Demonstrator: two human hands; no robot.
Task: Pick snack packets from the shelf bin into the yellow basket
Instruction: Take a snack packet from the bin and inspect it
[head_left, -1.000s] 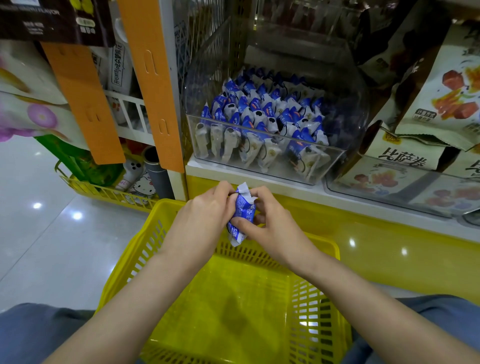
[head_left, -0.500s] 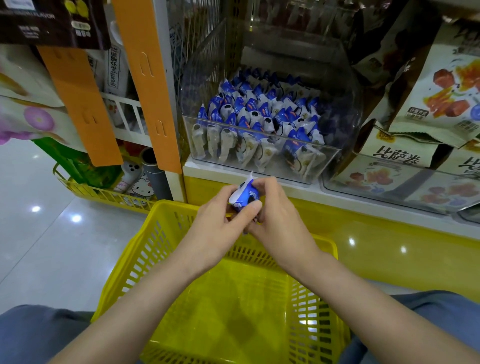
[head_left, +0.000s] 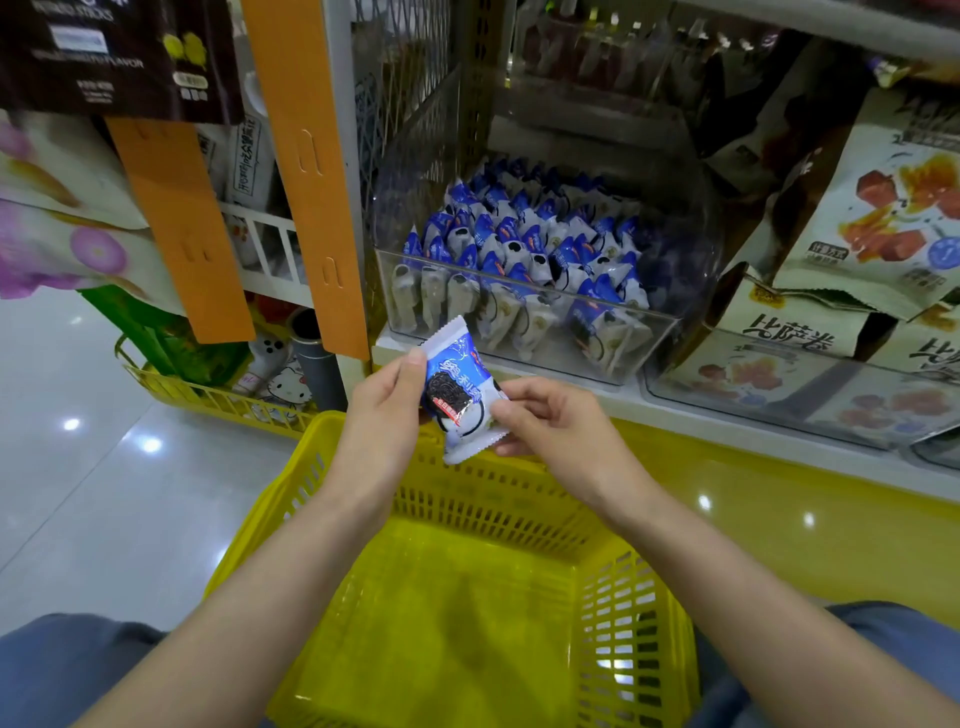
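Starting on the left: my left hand (head_left: 382, 410) is curled on the snack packet (head_left: 460, 395), thumb tip clamped on its upper left edge. That looks like a steadying hold so the printed face stays turned up at me. The packet sits between both hands, over the far rim of the yellow basket (head_left: 311, 467) that waits directly below the grip, mesh walls open upward. So I judge it's being looked over before the drop. Its long axis runs nearly upright, one crimped end pointing up towards the shelf with a slight lean left, the other crimped end pointing down at the basket. On the right edge, my right hand (head_left: 550, 421) pinches the packet low down between thumb and forefinger, the other fingers tucked beneath. Up and right of the grip, beyond it, stands the clear shelf bin (head_left: 660, 332), packed with matching blue-and-white packets (head_left: 519, 244) standing on end.
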